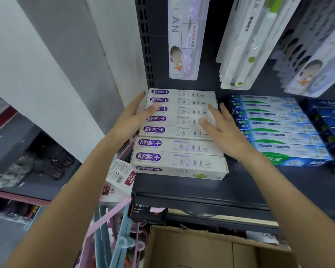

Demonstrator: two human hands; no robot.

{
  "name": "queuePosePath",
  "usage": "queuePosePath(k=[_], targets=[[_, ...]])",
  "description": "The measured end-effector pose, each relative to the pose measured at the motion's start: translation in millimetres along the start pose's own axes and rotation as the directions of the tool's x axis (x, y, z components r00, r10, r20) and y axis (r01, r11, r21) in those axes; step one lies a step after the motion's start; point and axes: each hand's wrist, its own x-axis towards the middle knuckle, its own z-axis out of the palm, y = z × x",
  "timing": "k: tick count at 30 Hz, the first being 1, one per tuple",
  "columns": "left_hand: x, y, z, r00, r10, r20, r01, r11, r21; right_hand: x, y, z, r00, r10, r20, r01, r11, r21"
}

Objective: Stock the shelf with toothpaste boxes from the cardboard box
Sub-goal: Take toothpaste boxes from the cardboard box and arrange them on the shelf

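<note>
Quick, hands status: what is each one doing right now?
Left hand: open, fingers straight, against the left side of the white toothpaste boxes.
Right hand: open, fingers straight, resting on top of the same boxes, gripping nothing.

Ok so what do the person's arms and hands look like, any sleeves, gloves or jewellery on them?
Both forearms are bare right down to the frame edge, with no sleeves in view. The left hand and right hand wear no gloves, and no rings, watch or bracelet show. Fingernails look short and unpainted.
</note>
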Motion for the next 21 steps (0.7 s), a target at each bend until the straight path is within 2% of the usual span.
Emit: queuePosePath(k=[3,5,8,12,17,21], targets=[[-39,-14,-10,0.95,0.108,0.295,-0.145,0.984,0.107,-50,-2,-6,0.994,-0.044,0.104,0.048,0.998,-0.039],[-51,-29,-9,0.912,0.108,0.395,-0.213,0.949,0.233,-68,-2,-4,0.982,-0.046,0.182,0.066,0.992,-0.106],[-57,-46,3,0.946,0.034,0.322,-0.192,0.859,0.474,-76,4,7,0.966,-0.038,0.254,0.086,0.98,-0.181],[-52,-52,14,0.972,0.045,0.232,-0.173,0.806,0.567,-70,16,14,0.977,-0.065,0.203,0.111,0.968,-0.226],[-51,-57,16,0.979,0.083,0.188,-0.171,0.834,0.524,-61,19,11,0.969,-0.034,0.245,0.08,0.98,-0.181],[-49,-62,16,0.979,0.133,0.153,-0.184,0.897,0.401,-61,16,15,0.975,-0.028,0.22,0.035,0.999,-0.03]])
